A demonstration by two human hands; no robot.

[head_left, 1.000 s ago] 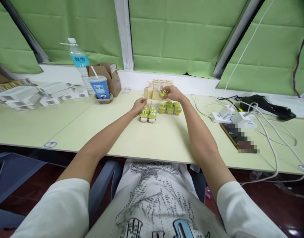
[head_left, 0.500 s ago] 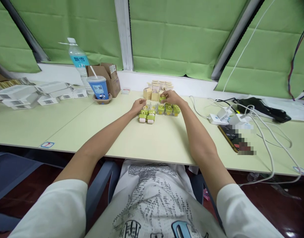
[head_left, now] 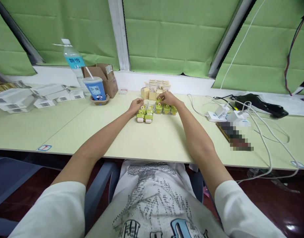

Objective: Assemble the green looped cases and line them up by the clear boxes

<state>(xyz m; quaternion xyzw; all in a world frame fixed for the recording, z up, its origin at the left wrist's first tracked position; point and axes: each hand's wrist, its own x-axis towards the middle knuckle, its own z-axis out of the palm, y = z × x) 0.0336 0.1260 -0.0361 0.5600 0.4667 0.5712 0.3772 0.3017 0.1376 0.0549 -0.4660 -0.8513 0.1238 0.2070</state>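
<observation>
My right hand [head_left: 168,98] reaches over a group of small clear jars with green looped lids [head_left: 166,109], its fingertips pinched on a green lid [head_left: 158,100] at the back left of them. My left hand [head_left: 136,104] is beside the left edge of the group, fingers curled together; whatever they may hold is hidden. Between the hands stand clear jars without green tops [head_left: 150,106]. In front of these sit several small green-topped pieces with pale pink fronts [head_left: 148,118]. Small cream-coloured boxes [head_left: 152,95] stand just behind, some with flaps up.
On the left are a blue cup [head_left: 96,89] with a straw, a water bottle [head_left: 75,59], a cardboard box [head_left: 111,82] and stacked white boxes [head_left: 15,97]. A power strip [head_left: 213,116], white cables and a phone [head_left: 223,132] lie on the right.
My right hand has moved slightly left and down with the green lid, lower over the jars. My left hand stays beside the group. The whole view has shifted a little.
</observation>
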